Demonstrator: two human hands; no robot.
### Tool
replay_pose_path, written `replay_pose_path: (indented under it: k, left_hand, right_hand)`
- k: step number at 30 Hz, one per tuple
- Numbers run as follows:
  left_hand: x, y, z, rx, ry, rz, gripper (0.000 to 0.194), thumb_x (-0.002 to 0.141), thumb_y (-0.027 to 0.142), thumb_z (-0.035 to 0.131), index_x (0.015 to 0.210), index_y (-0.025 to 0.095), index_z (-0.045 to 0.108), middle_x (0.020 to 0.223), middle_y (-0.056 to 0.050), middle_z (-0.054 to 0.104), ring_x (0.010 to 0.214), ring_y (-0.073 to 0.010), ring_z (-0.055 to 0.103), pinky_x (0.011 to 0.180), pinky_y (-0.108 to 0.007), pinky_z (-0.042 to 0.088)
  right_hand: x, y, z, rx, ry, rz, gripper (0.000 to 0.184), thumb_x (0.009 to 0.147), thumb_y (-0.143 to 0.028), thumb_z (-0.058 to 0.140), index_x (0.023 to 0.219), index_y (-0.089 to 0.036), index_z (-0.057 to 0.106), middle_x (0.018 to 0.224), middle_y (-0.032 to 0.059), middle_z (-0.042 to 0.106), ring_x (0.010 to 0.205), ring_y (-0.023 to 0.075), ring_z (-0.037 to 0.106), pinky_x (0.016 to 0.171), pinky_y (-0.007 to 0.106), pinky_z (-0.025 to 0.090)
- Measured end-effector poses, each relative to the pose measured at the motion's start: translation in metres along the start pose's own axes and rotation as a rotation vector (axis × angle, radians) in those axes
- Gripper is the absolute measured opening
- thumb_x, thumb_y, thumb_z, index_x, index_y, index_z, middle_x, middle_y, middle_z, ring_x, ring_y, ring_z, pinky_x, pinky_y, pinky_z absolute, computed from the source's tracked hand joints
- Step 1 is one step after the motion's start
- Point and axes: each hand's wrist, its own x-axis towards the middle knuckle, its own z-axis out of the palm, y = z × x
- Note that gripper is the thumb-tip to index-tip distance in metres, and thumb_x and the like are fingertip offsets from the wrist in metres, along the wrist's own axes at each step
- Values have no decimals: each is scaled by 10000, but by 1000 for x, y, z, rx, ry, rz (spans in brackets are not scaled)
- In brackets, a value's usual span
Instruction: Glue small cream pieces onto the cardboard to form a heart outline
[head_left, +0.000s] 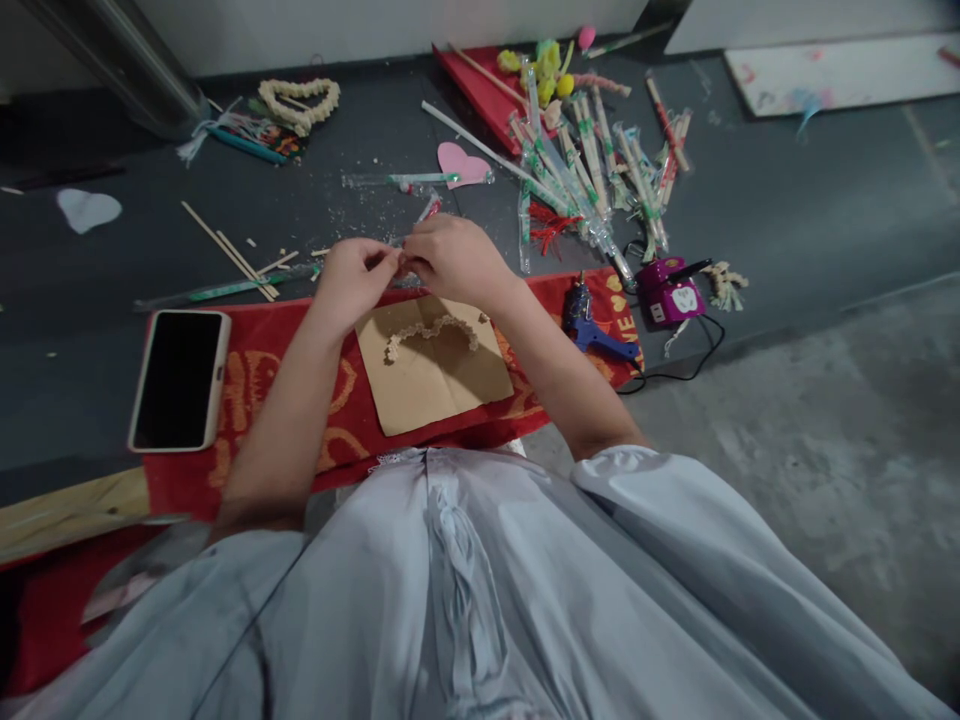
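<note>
While the left hand (pixel 358 278) and right hand (pixel 459 258) are pinched together, any held item indiscernible, the wavy strip (pixel 427 331) is seen bodyward on the cardboard (pixel 424 398), aligned left-to-right, nearer the right.

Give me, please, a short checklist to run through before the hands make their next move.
1. Curved piece lying on the cardboard: ok.
2. Glue gun set down on the red towel: ok.
3. Glue gun hot: cannot tell.
4. Phone clear of the left hand: ok, it lies apart.
5. Loose sticks gathered: not ok, scattered.
6. Small item gripped between left hand and right hand: cannot tell, too hidden.
</note>
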Motion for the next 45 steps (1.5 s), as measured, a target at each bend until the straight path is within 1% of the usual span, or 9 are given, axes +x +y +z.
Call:
replay_pose_path:
  k: [8,13,21,24,27,32,37,42,45]
  left_hand:
    - [-2,-3,7,-81,66,7,216,852,358,556,857,183,683,850,-56,707,795,-170,630,750,-275,491]
    - [-2,-8,9,-117,28,-51,247,886,356,532,971,170,669,874,-66,696,783,-156,631,706,-261,507]
    - [-5,-7,5,-247,-5,-94,190,883,299,576,971,175,689,847,-63,688,721,-130,624,722,-276,531]
    - [-8,-1,3,-327,-26,-140,164,890,268,571,930,172,698,839,-64,686,695,-114,609,718,-268,534]
    - [-10,3,1,-419,-59,-203,167,905,244,552,878,161,695,820,-62,677,668,-94,593,691,-246,523]
    - [-10,8,3,-578,-114,-285,212,935,237,526,846,136,689,743,-38,642,593,-62,553,637,-210,489]
    - [-11,12,5,-801,-122,-373,259,949,249,540,784,102,675,648,-11,593,517,-24,495,509,-132,408]
    - [-11,15,8,-873,-56,-395,320,954,205,530,669,110,640,592,-2,588,492,-22,493,476,-120,390]
    - [-11,17,10,-872,-27,-401,372,964,190,509,614,128,618,549,7,566,479,-28,485,461,-126,369]
  right_hand:
    - [-2,5,0,30,-11,9,274,870,-165,394,889,-191,666,991,85,681,974,231,578,861,361,413]
    - [-5,13,0,35,-11,41,272,880,-206,401,887,-193,672,986,98,675,980,244,573,871,378,399]
    - [-7,37,0,43,106,146,248,892,-229,436,870,-203,681,923,98,683,923,243,588,796,363,416]
    - [-5,46,1,82,158,218,226,899,-245,471,862,-193,688,912,97,698,877,227,593,766,352,424]
    - [-1,47,3,168,189,261,198,877,-195,505,873,-162,700,911,84,719,839,198,603,762,336,429]
    - [6,43,9,262,179,203,256,840,-115,498,976,-130,714,973,77,734,854,167,619,776,297,445]
    - [5,43,13,250,164,95,436,767,14,445,1099,-139,682,1030,69,716,946,170,626,838,291,451]
    - [-3,26,10,338,288,-64,254,861,-160,540,1069,-144,684,926,61,666,845,151,599,772,279,460]
    - [-6,16,13,325,304,-82,176,889,-229,551,1003,-153,661,941,50,626,881,159,589,793,296,456]
